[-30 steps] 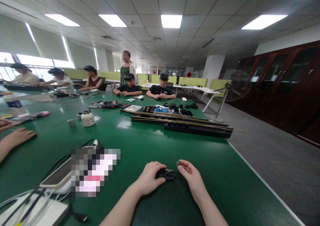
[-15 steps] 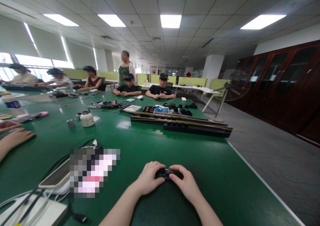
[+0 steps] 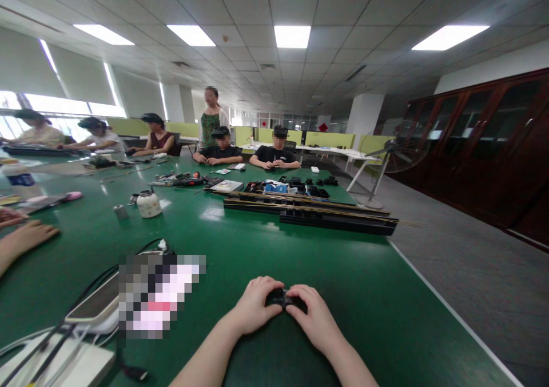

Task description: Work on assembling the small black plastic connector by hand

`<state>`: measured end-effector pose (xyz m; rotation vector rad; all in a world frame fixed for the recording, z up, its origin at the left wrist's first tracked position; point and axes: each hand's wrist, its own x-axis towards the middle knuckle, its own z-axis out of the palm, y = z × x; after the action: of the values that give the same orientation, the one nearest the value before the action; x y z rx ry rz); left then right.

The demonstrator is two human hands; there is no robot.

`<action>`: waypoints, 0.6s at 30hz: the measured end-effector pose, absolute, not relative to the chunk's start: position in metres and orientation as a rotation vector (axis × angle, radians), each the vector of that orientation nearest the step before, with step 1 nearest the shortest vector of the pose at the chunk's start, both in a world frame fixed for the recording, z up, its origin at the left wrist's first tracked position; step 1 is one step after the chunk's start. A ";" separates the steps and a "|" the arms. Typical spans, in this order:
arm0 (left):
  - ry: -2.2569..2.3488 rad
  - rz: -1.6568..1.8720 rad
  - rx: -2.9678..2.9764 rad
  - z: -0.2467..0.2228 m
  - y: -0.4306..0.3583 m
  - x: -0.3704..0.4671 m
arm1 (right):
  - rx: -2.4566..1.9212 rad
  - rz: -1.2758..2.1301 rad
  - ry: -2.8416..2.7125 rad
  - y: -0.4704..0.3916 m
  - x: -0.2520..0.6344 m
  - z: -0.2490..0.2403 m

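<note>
On the green table (image 3: 223,347) close to me, a small black part (image 3: 277,297) lies between my hands; its exact kind cannot be made out. My left hand (image 3: 256,306) grips its left end, thumb at the near side and fingers at the far side. My right hand (image 3: 312,317) is closed at its right end, with thumb and fingers near a small greyish spot at the part's middle. A dark bit of the part shows inside the curl of the right hand. The fingers cover much of it.
Left of me are a phone-like device (image 3: 96,298), black and white cables and a white box (image 3: 55,364). Long black rails (image 3: 338,224) with thin brass-coloured rods lie across the table ahead. A white jar (image 3: 148,204) stands further left. Another person's hand (image 3: 32,235) rests at the left edge.
My right hand has shifted slightly left along the black part, its fingertips now closer to my left hand's. My left hand has stayed in place.
</note>
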<state>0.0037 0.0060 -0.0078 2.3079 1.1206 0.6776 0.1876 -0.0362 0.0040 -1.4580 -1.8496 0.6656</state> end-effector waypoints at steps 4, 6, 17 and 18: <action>1.126 0.681 2.308 -0.008 0.006 0.004 | -1.449 0.633 -1.895 -0.037 0.187 0.004; 1.121 0.684 2.308 -0.008 0.005 0.004 | -1.454 0.630 -1.905 -0.038 0.187 0.004; 1.117 0.674 2.315 -0.004 0.003 0.004 | -1.476 0.629 -1.934 -0.039 0.186 0.005; 1.119 0.674 2.314 -0.005 0.004 0.004 | -1.479 0.636 -1.923 -0.039 0.186 0.005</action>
<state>0.0041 0.0037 -0.0045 2.3142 1.1187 0.6741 0.1863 -0.0388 0.0050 -1.4785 -1.9225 0.6363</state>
